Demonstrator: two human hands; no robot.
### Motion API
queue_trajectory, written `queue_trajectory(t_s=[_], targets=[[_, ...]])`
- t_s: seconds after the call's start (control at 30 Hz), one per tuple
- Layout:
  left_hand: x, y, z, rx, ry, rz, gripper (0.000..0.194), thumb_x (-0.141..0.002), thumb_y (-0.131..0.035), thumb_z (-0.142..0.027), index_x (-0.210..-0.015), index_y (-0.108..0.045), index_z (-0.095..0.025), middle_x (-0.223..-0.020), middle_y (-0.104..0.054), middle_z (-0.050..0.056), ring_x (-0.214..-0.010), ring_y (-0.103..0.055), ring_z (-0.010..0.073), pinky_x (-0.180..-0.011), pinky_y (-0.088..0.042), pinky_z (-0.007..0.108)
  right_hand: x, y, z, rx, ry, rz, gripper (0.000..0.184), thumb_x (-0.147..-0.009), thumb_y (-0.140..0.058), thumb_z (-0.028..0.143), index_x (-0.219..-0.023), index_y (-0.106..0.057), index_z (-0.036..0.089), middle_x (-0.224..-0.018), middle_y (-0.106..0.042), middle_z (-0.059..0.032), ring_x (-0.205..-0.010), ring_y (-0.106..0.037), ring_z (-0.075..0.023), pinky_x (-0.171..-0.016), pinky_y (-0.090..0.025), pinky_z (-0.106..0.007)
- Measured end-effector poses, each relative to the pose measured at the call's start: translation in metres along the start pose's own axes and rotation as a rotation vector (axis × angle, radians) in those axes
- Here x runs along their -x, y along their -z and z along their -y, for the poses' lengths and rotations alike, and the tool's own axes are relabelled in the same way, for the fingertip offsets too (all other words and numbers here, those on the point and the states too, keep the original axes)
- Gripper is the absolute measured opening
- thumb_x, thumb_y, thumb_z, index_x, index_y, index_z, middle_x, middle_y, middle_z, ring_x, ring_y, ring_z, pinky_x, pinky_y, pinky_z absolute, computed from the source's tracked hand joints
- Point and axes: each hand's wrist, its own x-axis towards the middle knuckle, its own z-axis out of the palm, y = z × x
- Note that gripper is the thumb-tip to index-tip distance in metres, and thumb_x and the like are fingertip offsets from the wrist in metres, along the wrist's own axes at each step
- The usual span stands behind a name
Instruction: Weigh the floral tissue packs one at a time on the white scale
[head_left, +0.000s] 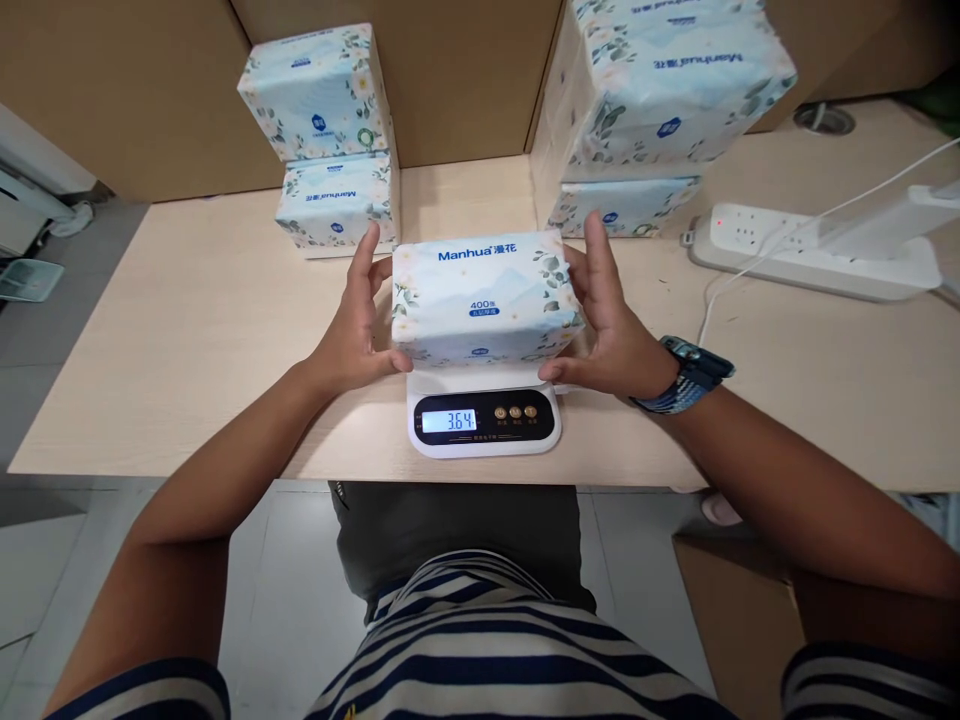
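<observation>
A soft pack of tissues, white and pale blue with printed flowers, is at the middle of the desk over a white digital kitchen scale. The scale's lit display reads 3.64. My left hand grips the pack's left end, its thumb at the front lower corner and some fingertips hidden behind the end. On the opposite end, my right hand grips it in the same way, index finger raised and thumb by the front corner. The pack hides the weighing plate, so I cannot tell whether it rests fully there.
Two tissue packs are stacked at back left. A larger stack of tissue packs is at back right, beside a white power strip with a cable. Brown cardboard stands behind. The desk's front edge is near my waist.
</observation>
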Motion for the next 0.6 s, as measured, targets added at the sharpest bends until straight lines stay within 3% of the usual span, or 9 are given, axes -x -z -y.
queue_trajectory(t_s=[0.23,0.6], targets=[[0.0016,-0.0011,0.0020,-0.094,-0.159,0.043,0.154,-0.060,-0.063,-0.109,-0.171,0.021,-0.041,-0.164,-0.049,0.019,-0.160,-0.047,0.0459,-0.129,-0.042,0.070,0.0001,0.0010,0.0011,-0.002,0.014,0.008,0.162,-0.059,-0.091,0.087,-0.178,0.010,0.042,-0.184,-0.032,-0.0063,-0.172,-0.027,-0.0414,-0.140,-0.025,-0.067],[0.0002,0.0003,-0.0004,-0.048,-0.218,0.063,0.151,-0.066,-0.067,-0.103,-0.171,0.023,-0.042,-0.167,-0.046,0.019,-0.164,-0.041,0.0443,-0.132,-0.036,0.069,0.0001,0.0003,-0.0033,0.045,0.045,0.016,0.161,-0.064,-0.083,0.093,-0.174,0.023,0.043,-0.187,-0.026,-0.0052,-0.174,-0.024,-0.0376,-0.142,-0.024,-0.063]])
